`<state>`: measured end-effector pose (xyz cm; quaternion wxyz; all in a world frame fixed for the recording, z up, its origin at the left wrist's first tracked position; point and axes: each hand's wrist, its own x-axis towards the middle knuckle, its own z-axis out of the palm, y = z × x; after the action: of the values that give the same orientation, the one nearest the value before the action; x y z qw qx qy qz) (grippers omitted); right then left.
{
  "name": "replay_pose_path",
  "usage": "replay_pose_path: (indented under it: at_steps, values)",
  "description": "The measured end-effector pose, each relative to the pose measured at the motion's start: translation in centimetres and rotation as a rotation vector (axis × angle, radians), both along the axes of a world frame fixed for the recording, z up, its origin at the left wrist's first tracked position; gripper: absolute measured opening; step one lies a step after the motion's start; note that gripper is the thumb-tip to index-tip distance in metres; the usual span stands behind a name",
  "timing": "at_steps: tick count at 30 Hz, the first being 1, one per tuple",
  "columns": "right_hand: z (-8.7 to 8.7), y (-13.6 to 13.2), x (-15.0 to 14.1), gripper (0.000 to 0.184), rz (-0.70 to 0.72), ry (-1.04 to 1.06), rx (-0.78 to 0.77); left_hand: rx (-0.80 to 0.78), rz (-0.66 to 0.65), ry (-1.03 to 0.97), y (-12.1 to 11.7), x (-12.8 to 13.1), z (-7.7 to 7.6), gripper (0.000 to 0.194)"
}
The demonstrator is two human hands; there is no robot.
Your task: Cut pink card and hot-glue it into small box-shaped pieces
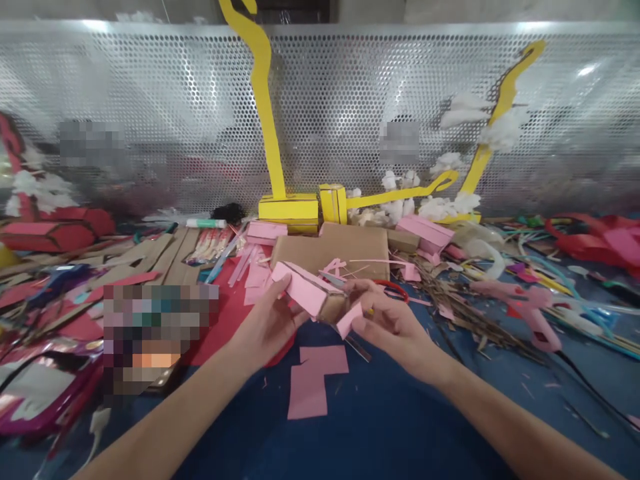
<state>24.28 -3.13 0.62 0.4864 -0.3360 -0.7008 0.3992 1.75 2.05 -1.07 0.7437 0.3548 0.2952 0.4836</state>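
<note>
A person's two bare hands work over a blue table (400, 427), where a small pink-faced box (305, 291) sits lifted and tilted between them, above the tabletop. The left hand (273, 313) grips the box at its far end, thumb on the pink side and fingers curled underneath. The right hand (385, 313) pinches a small pink piece (350, 321) between thumb and fingers, just beside the box's bare brown end; whether the piece touches that end cannot be told.

Below the hands, pink paper (307, 393) lies flat on the table in an angular shape, near a red sheet (233, 280) to the left. Behind the box, a brown cardboard panel (330, 243) stands between two more pink boxes, one at left (267, 232) and one at right (425, 232). A pink glue gun (530, 307) lies to the right, its black cord trailing toward the table's edge, with brown scraps (470, 320) scattered nearby.

At the back, a tall yellow strip (267, 113) with a curled top rises from a yellow base (289, 208), before a perforated metal screen (190, 133). White tufts (503, 130) cling to another yellow strip (480, 160) at right.
</note>
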Motion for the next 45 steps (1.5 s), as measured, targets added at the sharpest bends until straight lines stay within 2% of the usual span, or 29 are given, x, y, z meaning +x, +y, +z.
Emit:
replay_pose_path:
  at_steps: [5,10,13,14,17,20,25,29,33,36,45]
  values:
    - [0.1,-0.6,-0.3,0.02,0.007,-0.079,0.048,-0.004,-0.075,-0.076,-0.9,0.9,-0.3,0.032]
    - [0.0,-0.6,-0.4,0.016,-0.044,0.049,0.073,0.111,0.041,0.103,-0.5,0.7,-0.2,0.051]
    - [0.0,-0.5,-0.3,0.017,-0.069,0.114,0.071,0.297,0.087,0.305,-0.1,-0.5,0.4,0.069]
    - [0.1,-0.5,-0.2,0.019,-0.084,0.124,0.066,0.373,0.063,0.414,-0.1,-1.0,0.7,0.073]
    - [0.1,-0.4,-0.1,0.023,-0.131,0.154,0.039,0.624,-0.033,0.758,-0.1,-1.9,1.4,0.066]
    - [0.1,-0.6,-0.2,0.023,-0.118,0.162,0.005,0.834,0.008,0.96,-0.6,-1.7,1.5,0.062]
    - [0.2,-1.0,-1.0,0.02,0.013,0.215,-0.055,0.912,0.076,0.915,-2.4,0.2,1.2,0.073]
    - [0.3,-1.2,-1.2,0.021,0.109,0.311,-0.1,0.921,0.067,0.852,-3.3,1.1,0.9,0.069]
    - [1.5,-1.7,-0.5,0.022,0.004,0.177,-0.025,0.857,0.015,0.767,-3.3,0.8,0.8,0.071]
    - [2.5,-2.4,-0.3,0.021,-0.019,0.048,-0.028,0.853,0.003,0.764,-3.2,0.7,0.8,0.073]
    - [3.0,-3.6,0.0,0.007,-0.067,-0.228,0.003,1.046,-0.006,0.873,-3.4,0.5,1.4,0.077]
